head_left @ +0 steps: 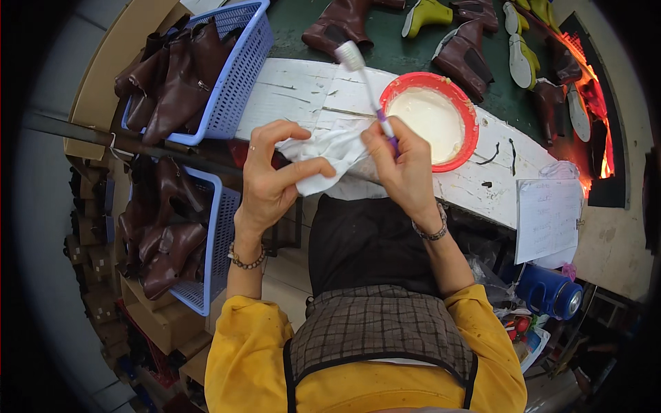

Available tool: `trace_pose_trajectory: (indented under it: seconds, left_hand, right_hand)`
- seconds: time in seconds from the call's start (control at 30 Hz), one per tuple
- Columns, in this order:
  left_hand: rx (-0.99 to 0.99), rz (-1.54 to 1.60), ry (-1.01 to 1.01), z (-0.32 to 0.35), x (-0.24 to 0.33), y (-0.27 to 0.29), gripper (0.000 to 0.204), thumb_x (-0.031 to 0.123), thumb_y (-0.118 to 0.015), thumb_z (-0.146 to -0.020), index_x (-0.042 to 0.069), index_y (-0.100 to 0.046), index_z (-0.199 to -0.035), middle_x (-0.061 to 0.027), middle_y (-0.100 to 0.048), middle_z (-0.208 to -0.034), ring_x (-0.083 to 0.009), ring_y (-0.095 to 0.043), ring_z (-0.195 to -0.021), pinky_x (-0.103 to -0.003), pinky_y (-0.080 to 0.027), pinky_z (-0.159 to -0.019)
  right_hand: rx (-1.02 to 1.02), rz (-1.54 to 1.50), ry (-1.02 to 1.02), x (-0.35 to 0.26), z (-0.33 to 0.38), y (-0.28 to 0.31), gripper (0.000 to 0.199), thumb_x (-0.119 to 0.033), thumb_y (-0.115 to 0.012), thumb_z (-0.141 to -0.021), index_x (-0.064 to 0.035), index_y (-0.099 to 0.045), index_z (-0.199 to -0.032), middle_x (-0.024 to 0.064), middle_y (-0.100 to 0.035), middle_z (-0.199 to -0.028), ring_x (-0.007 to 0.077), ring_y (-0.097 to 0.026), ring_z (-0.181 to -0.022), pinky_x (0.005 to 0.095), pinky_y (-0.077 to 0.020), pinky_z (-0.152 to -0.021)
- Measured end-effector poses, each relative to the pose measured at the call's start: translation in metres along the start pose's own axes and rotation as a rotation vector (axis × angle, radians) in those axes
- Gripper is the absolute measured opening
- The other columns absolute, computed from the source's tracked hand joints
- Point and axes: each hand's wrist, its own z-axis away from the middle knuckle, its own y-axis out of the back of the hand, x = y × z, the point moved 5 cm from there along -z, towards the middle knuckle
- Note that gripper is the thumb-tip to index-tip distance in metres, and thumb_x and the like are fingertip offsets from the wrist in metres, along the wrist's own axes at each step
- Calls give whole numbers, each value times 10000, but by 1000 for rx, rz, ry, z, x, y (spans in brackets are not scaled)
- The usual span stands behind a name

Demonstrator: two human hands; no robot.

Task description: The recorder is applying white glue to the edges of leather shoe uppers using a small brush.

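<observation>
Right hand: the right hand is closed around the purple handle of a toothbrush, fingers wrapped, the white brush head pointing up and away over the bench.
Left hand: the left hand pinches a crumpled white cloth between thumb and fingers; the cloth bunches between the two hands and touches the right hand's fingers.
Wrists: a beaded bracelet sits on the left wrist and a metal one on the right; both sleeves are yellow.
Bowl: a red bowl with creamy white paste stands just beside the right hand on the white-painted bench board, its rim smeared.
Paper sheet: a white rectangular sheet with faint handwritten lines hangs at the right end of the bench, past the bowl; the writing is too small to read.
Baskets: an upper blue plastic basket at the left holds brown boots; a lower blue basket, near the left forearm, holds more of them.
Boxes: plain brown cardboard boxes stack under the lower basket at the far left.
Belt: brown boots and yellow-green shoe lasts lie on a dark green surface beyond the bench.
Glow: an orange-red glow lights the far right edge.
Flask: a blue cylindrical flask lies low at the right, below the sheet.
</observation>
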Motion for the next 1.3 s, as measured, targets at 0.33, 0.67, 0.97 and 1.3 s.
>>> trace_pose_trajectory:
  seconds: [0.33,0.67,0.97,1.3]
  left_hand:
    - [244,393,404,70,-38,15,55,29,-724,-908,9,-735,-959,-186,-523,-1453,-322,-587,-1304,-404,-490,-1059]
    - [743,1595,522,60,-83,-48,247,337,-449,-1108,273,-608,-1285,-183,-392,-1618,-527,-463,-1392,-641,-397,-1176]
    - [772,1560,459,33,-75,-57,368,266,-482,-1109,237,-484,-1475,-148,-437,-1586,-434,-499,-1395,-577,-412,-1185]
    - [619,1370,578,22,-54,-82,279,267,-439,-1128,20,-546,-1203,-35,-525,-851,-154,-534,-753,-284,-460,-697]
  right_hand:
    - [148,-2,63,-1,-26,23,190,-161,-648,-1035,-11,-619,-923,-43,-466,-645,39,-404,-593,263,-327,-510]
    - [-11,145,4,-3,-1,-13,150,-172,-673,-1013,-23,-662,-1012,74,-593,-680,140,-516,-553,304,-405,-529]
    - [-167,221,128,-4,10,-29,142,-170,-710,-981,-49,-723,-1054,123,-671,-787,242,-603,-581,347,-452,-544]
    - [-292,421,165,14,46,-63,157,-152,-660,-991,2,-688,-1003,272,-657,-771,433,-650,-618,499,-505,-574]
